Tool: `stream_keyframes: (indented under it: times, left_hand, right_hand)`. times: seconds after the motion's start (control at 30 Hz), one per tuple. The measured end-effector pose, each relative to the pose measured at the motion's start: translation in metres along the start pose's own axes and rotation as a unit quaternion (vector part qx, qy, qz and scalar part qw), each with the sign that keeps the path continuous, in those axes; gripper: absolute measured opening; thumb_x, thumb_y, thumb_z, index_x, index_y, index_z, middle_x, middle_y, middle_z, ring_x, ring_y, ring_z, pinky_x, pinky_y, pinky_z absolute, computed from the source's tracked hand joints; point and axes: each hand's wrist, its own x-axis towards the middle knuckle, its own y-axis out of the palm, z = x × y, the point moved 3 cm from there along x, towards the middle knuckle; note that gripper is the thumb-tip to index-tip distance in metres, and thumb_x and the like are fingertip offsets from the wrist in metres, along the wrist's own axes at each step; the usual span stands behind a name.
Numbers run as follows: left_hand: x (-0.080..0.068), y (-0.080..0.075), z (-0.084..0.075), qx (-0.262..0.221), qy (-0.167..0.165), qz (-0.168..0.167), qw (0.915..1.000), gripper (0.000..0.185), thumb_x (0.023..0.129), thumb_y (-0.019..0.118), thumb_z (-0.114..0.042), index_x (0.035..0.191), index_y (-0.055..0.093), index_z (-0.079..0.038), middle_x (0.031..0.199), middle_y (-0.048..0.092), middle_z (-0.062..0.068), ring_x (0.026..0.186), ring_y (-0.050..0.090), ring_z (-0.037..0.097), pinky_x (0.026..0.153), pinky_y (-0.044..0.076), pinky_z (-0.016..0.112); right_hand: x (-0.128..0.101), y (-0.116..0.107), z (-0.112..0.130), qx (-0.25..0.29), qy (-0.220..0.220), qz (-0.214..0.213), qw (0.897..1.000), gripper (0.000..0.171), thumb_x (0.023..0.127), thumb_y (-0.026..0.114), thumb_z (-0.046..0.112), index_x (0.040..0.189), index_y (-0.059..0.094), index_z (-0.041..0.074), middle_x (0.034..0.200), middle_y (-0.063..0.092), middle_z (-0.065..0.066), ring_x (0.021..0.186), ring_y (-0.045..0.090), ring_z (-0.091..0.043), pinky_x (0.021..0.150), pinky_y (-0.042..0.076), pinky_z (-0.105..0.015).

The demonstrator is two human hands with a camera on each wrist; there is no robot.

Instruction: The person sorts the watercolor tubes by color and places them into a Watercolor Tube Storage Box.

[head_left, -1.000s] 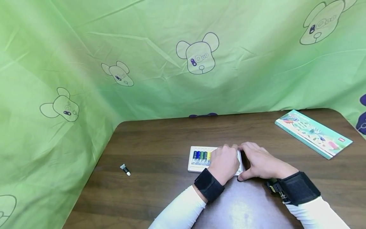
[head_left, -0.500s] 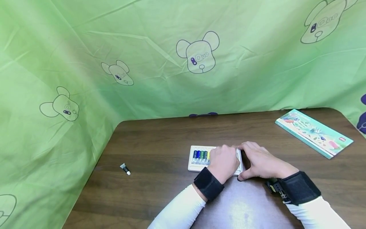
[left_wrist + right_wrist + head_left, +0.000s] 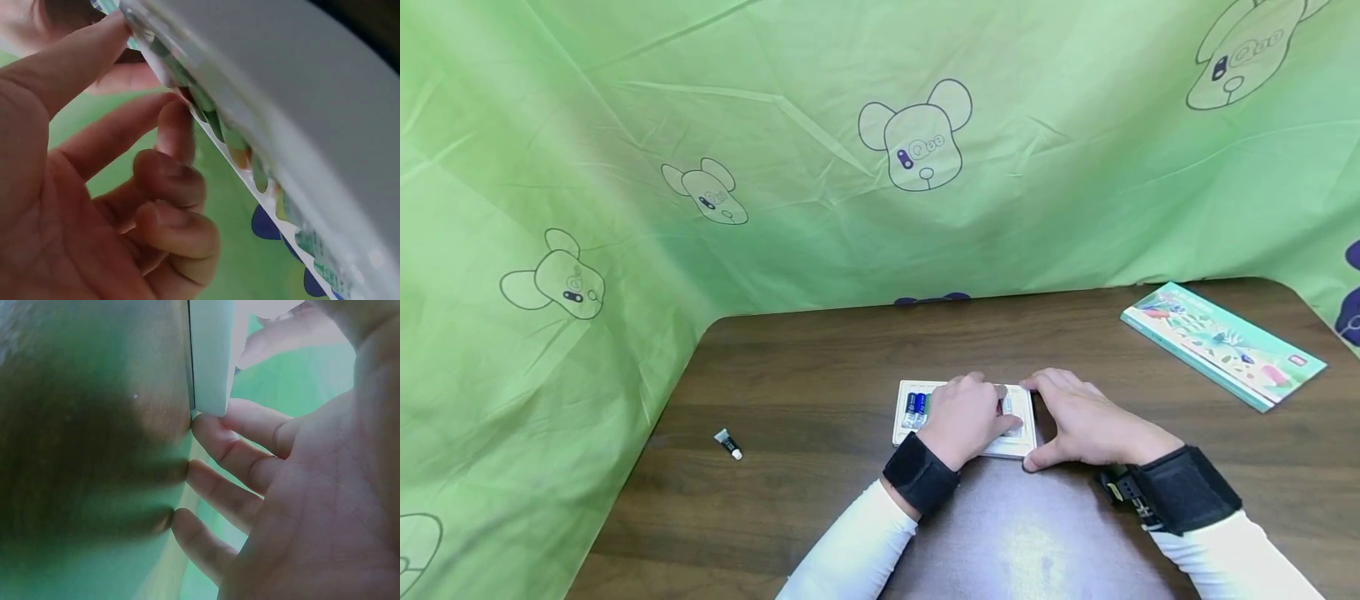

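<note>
A shallow white tray (image 3: 1022, 443) of small paint tubes (image 3: 915, 407) lies on the table. My left hand (image 3: 961, 422) is over it and covers most of the tubes. In the left wrist view, the left thumb (image 3: 81, 59) and index finger (image 3: 125, 125) touch the tray and tubes, standing apart from each other, while the other fingers curl loosely. My right hand (image 3: 1086, 427) holds the tray's right end, thumb at the front corner and fingers at the back one. Fingertips (image 3: 209, 434) press against the tray's end in the right wrist view.
One loose paint tube (image 3: 728, 444), dark with a white cap, lies on the left of the brown table (image 3: 805, 367). A flat teal illustrated box (image 3: 1225, 346) sits at the back right. Green cloth (image 3: 790, 208) hangs behind and along the left side.
My left hand has moved left along the tray and spread its thumb from the fingers, uncovering the tray's right part. The right hand stays at the tray's end.
</note>
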Motion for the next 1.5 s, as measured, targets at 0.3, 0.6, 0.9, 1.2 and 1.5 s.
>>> stream_keyframes:
  times: [0.3,0.6,0.9,1.2,1.5]
  left_hand:
    - [-0.003,0.001,0.003,0.016,0.022,0.01,0.9996,0.044,0.092,0.073,-0.062,0.127,0.076,-0.035,0.102,0.073,-0.006,0.085,0.072,0.014,0.061,0.054,0.029]
    - [-0.004,0.003,-0.003,0.083,0.039,0.071,0.9933,0.063,0.098,0.056,-0.071,0.146,0.063,-0.032,0.127,0.069,-0.002,0.11,0.068,0.014,0.086,0.059,0.031]
    - [-0.003,0.003,-0.001,0.059,0.077,0.021,0.995,0.036,0.102,0.064,-0.051,0.133,0.073,-0.036,0.111,0.068,-0.004,0.093,0.065,0.011,0.08,0.055,0.026]
    - [0.002,-0.005,0.004,0.074,0.148,0.044,0.9852,0.026,0.107,0.061,-0.036,0.126,0.075,-0.047,0.104,0.067,-0.007,0.086,0.064,0.01,0.071,0.051,0.024]
    - [0.008,-0.006,0.003,0.075,0.172,0.071,0.9796,0.023,0.104,0.065,-0.04,0.124,0.075,-0.043,0.11,0.068,-0.008,0.095,0.067,0.011,0.078,0.051,0.027]
  right_hand:
    - [0.0,0.0,0.001,-0.001,0.001,0.001,1.0,0.098,0.062,0.095,0.058,0.132,0.057,0.001,0.131,0.062,-0.014,0.127,0.054,-0.042,0.099,0.045,-0.064]
    - [0.0,-0.002,0.001,0.0,0.002,0.004,1.0,0.098,0.063,0.095,0.058,0.133,0.056,0.0,0.131,0.061,-0.016,0.129,0.053,-0.043,0.099,0.044,-0.065]
    - [0.0,0.001,-0.001,0.002,0.001,0.004,1.0,0.099,0.063,0.095,0.059,0.133,0.057,0.0,0.132,0.061,-0.016,0.128,0.054,-0.042,0.099,0.045,-0.064]
    - [0.0,0.0,0.001,-0.001,0.002,0.0,1.0,0.1,0.062,0.095,0.059,0.133,0.057,0.0,0.132,0.061,-0.017,0.128,0.054,-0.042,0.099,0.045,-0.064]
    - [0.001,0.0,0.0,-0.001,0.003,0.005,1.0,0.099,0.062,0.095,0.059,0.133,0.056,0.002,0.131,0.061,-0.014,0.128,0.053,-0.041,0.099,0.044,-0.063]
